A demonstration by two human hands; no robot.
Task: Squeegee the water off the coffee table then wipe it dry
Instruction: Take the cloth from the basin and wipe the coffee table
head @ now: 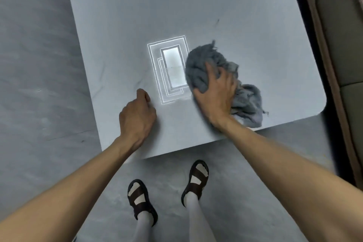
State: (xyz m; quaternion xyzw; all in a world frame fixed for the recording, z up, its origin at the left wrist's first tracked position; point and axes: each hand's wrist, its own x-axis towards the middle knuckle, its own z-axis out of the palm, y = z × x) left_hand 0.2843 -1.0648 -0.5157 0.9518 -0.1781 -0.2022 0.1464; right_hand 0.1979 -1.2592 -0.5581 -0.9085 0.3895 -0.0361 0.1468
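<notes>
The grey cloth (198, 65) is being clutched by the right hand (214, 92) at the near right corner of the coffee table (137, 15). The left hand (137, 118), curled on nothing, is being rested on it. Firm, overlapping passes are probably being called for.

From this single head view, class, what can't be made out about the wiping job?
Head view:
Cloth: middle hidden under the right hand.
Left hand: fingertips curled under, hidden by its knuckles.
Coffee table: far edge cut off by the frame; glare masks any leftover water.
Squeegee: not in view.
</notes>
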